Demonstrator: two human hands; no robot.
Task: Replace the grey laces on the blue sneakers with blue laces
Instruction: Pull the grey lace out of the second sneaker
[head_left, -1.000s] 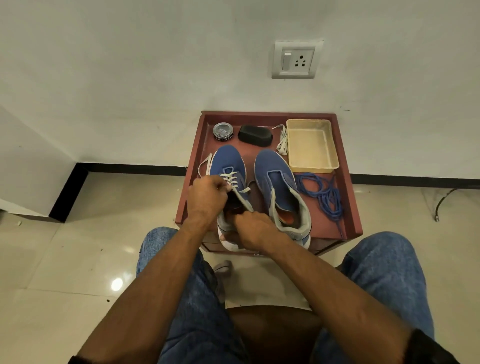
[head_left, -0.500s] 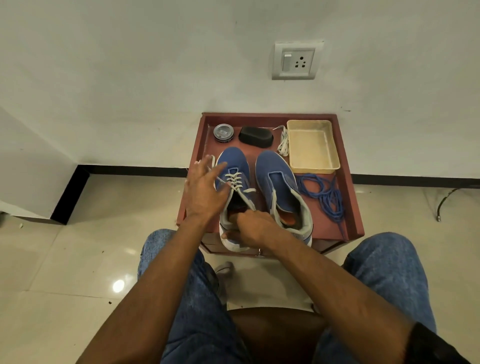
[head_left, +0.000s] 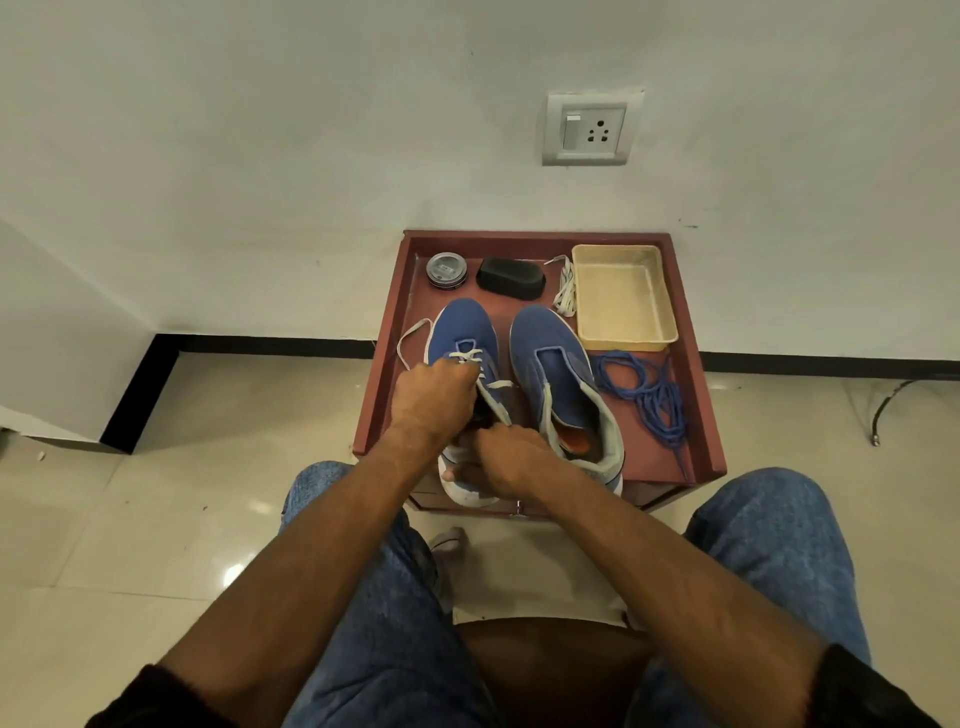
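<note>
Two blue sneakers stand side by side on a red-brown stand (head_left: 696, 395). The left sneaker (head_left: 462, 327) still carries its grey lace (head_left: 467, 356) in the front eyelets, with a loose loop trailing off to the left. My left hand (head_left: 434, 395) pinches that lace over the middle of the shoe. My right hand (head_left: 501, 460) grips the heel end of the same sneaker. The right sneaker (head_left: 550, 364) has no lace in it. A tangle of blue laces (head_left: 647, 395) lies to its right. A removed grey lace (head_left: 565, 291) lies bunched near the back.
A beige plastic tray (head_left: 623, 338) stands at the stand's back right. A round polish tin (head_left: 445, 270) and a black brush (head_left: 511, 278) sit along the back. A wall socket (head_left: 589, 127) is above. My knees in jeans flank a brown seat.
My left hand had spread open and moved left half a second ago; now it has closed again on the grey lace over the shoe. My right hand stayed at the heel.
</note>
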